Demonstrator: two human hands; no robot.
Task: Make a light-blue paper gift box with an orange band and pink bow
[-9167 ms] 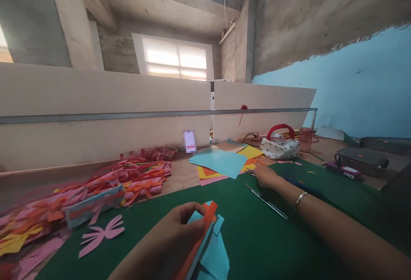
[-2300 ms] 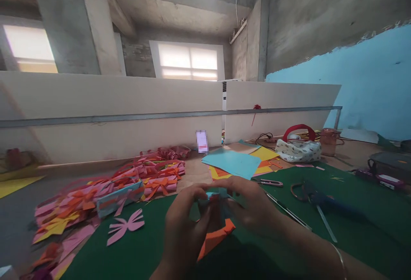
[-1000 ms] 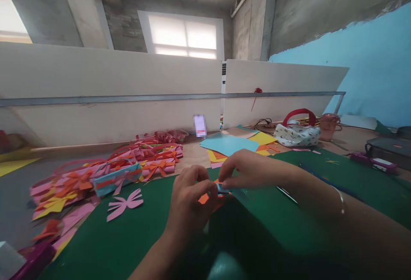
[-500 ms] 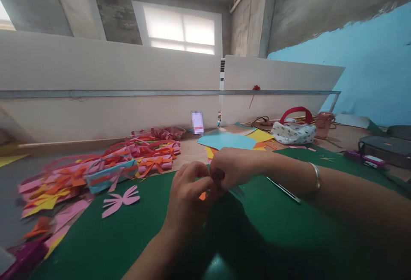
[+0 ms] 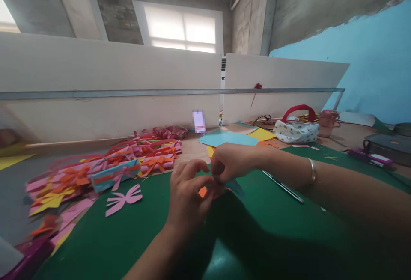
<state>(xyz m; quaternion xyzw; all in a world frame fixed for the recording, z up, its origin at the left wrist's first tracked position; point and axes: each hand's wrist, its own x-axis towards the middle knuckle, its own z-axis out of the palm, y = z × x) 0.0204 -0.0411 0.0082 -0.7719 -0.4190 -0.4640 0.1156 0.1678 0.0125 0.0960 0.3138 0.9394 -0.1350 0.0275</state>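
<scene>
Over the green mat (image 5: 135, 237), my left hand (image 5: 188, 198) and my right hand (image 5: 233, 162) meet, both pinched on a small folded paper piece (image 5: 231, 186) of blue and orange. Only a blue corner and an orange sliver show between the fingers. A bangle sits on my right wrist. A pink cut-out paper shape (image 5: 123, 195) lies flat on the mat to the left of my hands. A thin metal tool (image 5: 282, 186) rests on the mat just behind my right forearm.
A heap of pink, orange and yellow paper bows (image 5: 105, 168) fills the left. A stack of coloured sheets (image 5: 229, 138), a patterned pouch with a red handle (image 5: 297, 130), a pink cup (image 5: 326, 122) and dark cases (image 5: 385, 149) stand further back. A white partition (image 5: 112, 83) closes the rear.
My right hand reached to the right earlier, then came back to join the left. Over the last second both hands pinch closer together on the paper, hiding more of it.
</scene>
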